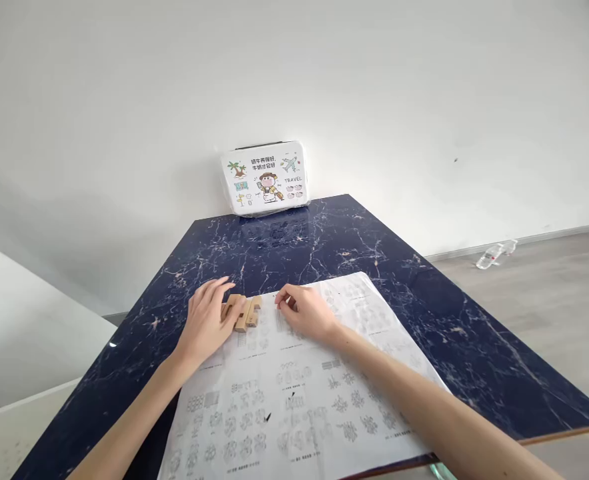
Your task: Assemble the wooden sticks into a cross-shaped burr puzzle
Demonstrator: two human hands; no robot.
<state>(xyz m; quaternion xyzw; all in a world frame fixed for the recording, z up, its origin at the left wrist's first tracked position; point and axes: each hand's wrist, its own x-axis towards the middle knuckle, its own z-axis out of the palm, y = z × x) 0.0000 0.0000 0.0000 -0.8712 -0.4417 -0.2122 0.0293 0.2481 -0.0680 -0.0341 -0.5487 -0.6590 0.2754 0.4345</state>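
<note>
Several notched wooden burr puzzle pieces (pixel 246 316) lie side by side near the far edge of a printed diagram sheet (pixel 294 400). My left hand (pixel 207 317) is at their left, with its thumb over the pieces and its other fingers stretched out beyond them. Across a small gap to the right, my right hand (pixel 307 310) rests over the sheet. Its fingers are curled in with the thumb close to them, and whatever may be between the fingertips is hidden.
The dark blue marble-patterned table (pixel 399 313) carries the sheet. At its far end a white cartoon-printed case (pixel 268 179) leans against the wall. A clear plastic bottle (pixel 489 256) lies on the floor at the right.
</note>
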